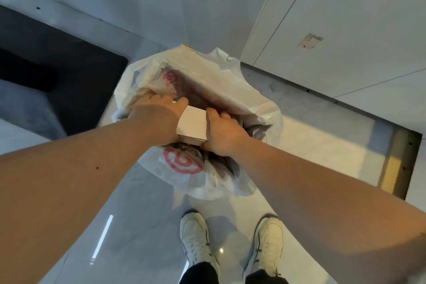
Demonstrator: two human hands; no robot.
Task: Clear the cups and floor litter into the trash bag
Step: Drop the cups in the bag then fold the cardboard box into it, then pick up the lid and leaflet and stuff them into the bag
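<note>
White plastic trash bag (221,90) stands open on the glossy floor (138,203), just ahead of the sneakers (196,237). Left hand (159,115) and right hand (221,134) clamp a pale cardboard box (192,125) from either side over the bag's mouth. Pushed down hard, its corners could split the thin film. A red spiral logo (182,161) marks the bag; its lettering is unreadable.

There are 2 hands, a left hand (156,113) and a right hand (222,131), 1 white box (193,125), 1 trash bag (214,80) and 2 white shoes (196,240).
</note>
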